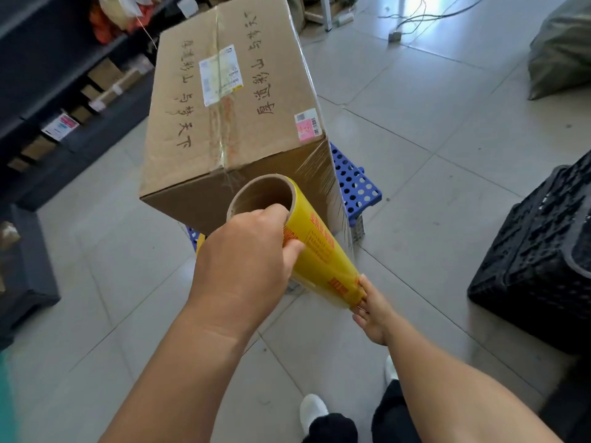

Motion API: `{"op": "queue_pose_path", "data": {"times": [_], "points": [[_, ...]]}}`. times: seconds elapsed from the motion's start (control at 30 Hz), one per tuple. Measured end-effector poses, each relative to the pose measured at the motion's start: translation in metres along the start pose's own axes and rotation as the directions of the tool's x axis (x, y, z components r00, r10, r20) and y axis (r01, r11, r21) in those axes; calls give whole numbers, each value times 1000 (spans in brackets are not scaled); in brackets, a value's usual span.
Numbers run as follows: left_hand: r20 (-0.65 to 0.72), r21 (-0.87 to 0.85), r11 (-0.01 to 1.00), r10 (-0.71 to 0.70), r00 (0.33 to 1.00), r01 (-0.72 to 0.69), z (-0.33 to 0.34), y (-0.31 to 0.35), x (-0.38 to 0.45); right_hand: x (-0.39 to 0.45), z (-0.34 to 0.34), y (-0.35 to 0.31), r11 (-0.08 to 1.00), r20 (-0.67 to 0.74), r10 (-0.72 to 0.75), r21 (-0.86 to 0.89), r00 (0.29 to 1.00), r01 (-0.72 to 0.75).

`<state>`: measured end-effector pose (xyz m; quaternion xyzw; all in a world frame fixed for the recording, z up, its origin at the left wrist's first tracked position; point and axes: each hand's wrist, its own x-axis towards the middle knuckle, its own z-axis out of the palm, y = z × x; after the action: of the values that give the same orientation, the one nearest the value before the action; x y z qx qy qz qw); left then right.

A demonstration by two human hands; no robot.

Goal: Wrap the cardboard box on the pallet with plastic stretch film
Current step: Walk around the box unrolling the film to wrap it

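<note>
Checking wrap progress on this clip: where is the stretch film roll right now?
In the head view the stretch film roll sits centre frame, just in front of the cardboard box, held by the left hand at its top and the right hand at its lower end.

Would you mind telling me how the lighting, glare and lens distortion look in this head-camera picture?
Head view: even, soft light; a bright glare patch on the grey floor tiles at top right; wide-angle bending makes the large brown cardboard box lean and splay; the clear stretched film on its right corner catches faint streaks; the yellow film roll and both hands are sharp, while the frame's bottom edges smear.
</note>
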<state>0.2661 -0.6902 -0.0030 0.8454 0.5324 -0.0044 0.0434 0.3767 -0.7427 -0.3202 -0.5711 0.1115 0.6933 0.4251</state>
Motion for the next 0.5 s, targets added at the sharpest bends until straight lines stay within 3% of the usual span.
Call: {"op": "queue_pose_path", "data": {"times": [0.27,0.5], "points": [[0,27,979,200,980,-200,2,-61,7,1,41,33,983,-114,-98,145,989,114],[-30,18,886,463,886,-463,-4,-114,14,-3,85,68,911,-248,-180,322,952,256]]}}
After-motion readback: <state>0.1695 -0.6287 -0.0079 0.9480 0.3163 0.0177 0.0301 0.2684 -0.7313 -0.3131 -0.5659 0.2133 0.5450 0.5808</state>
